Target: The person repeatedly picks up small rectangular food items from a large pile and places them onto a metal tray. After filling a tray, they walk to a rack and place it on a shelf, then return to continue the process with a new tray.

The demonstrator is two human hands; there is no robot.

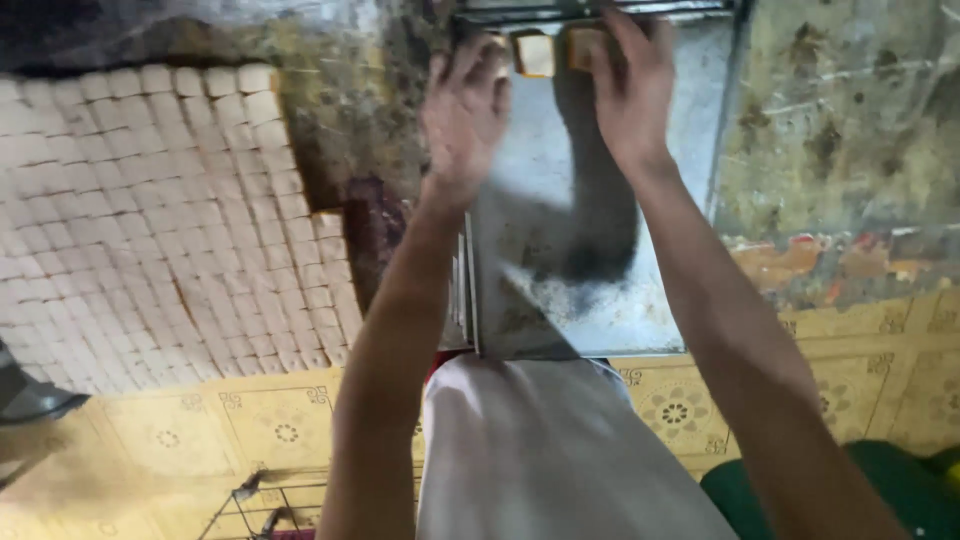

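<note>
Both arms stretched to the far end of a metal tray [600,300], long axis running near to far. Two small tan blocks [535,54] at the tray's far edge, side by side. Left hand [463,115] blurred, fingers loosely spread, just left of the left block; grip impossible to tell. Right hand [632,85] curled over the right block, touching it. Sheet of pale cut blocks [150,220] well apart, left.

Our left hand [462,115] and right hand [632,85]: bare, no rings or gloves. Our forearms: bare, sleeveless. Our legs: covered by plain pale grey cloth [545,450].
</note>
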